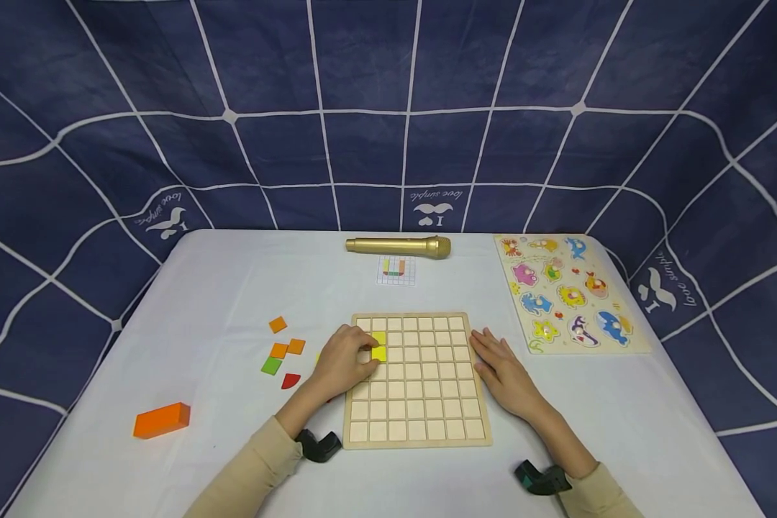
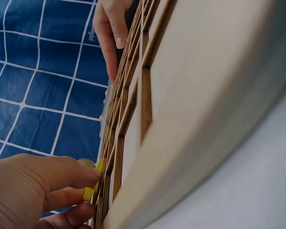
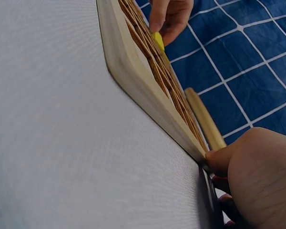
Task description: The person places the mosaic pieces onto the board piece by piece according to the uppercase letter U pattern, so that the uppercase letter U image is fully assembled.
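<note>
Pinching a yellow tile [image 1: 378,353] between thumb and fingers of the left hand [image 1: 342,360], at the grid board [image 1: 417,444], by its left edge and toward its far left corner; cannot tell whether pressed fully into a cell. Have a second yellow tile [image 1: 378,337] on the board just beyond, nearer the far edge. Resting the right hand [image 1: 508,381] with fingers loosely extended against the board's right edge, gripping nothing, well apart from the left. On the white surface [image 1: 233,288], left of the board, have three orange tiles [image 1: 296,347], a green tile [image 1: 271,365] and a red quarter-round tile [image 1: 291,381]. Nearer the surface's left edge, have an orange block [image 1: 162,420]. Along the far edge, have a gold microphone [image 1: 398,247] above a small patterned card [image 1: 396,278], and at the far right corner, an animal puzzle [image 1: 573,320]
</note>
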The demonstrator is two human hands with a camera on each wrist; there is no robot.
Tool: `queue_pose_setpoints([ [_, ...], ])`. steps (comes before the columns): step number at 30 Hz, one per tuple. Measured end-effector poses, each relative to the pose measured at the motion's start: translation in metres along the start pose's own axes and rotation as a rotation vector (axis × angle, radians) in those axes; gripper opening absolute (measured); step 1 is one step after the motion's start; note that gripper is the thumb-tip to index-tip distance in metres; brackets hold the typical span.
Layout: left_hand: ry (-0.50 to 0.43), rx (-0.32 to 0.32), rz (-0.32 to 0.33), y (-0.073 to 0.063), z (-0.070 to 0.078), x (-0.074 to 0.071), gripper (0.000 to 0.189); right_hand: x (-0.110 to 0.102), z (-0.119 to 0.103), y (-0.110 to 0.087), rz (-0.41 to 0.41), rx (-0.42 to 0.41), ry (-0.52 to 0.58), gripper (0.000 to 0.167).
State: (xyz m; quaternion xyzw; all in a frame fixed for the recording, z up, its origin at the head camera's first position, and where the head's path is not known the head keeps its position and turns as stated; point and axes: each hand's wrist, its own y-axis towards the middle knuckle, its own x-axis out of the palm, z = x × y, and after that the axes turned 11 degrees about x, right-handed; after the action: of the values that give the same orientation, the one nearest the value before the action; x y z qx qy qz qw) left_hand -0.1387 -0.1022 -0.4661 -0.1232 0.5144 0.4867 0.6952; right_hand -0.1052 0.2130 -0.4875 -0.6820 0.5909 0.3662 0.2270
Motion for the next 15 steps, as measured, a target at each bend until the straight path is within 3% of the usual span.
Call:
queue_pose_setpoints([
  [10, 0.023, 0.023, 0.002, -0.0002, -0.0001, 0.0013, 0.026, -0.0003, -0.0010, 0.0003, -0.005, -0.001, 0.003, 0.046],
  [15, 0.022, 0.018, -0.004, -0.0018, 0.0041, -0.0069, 0.030, 0.0000, -0.0006, 0.0001, -0.005, -0.003, 0.000, 0.047],
])
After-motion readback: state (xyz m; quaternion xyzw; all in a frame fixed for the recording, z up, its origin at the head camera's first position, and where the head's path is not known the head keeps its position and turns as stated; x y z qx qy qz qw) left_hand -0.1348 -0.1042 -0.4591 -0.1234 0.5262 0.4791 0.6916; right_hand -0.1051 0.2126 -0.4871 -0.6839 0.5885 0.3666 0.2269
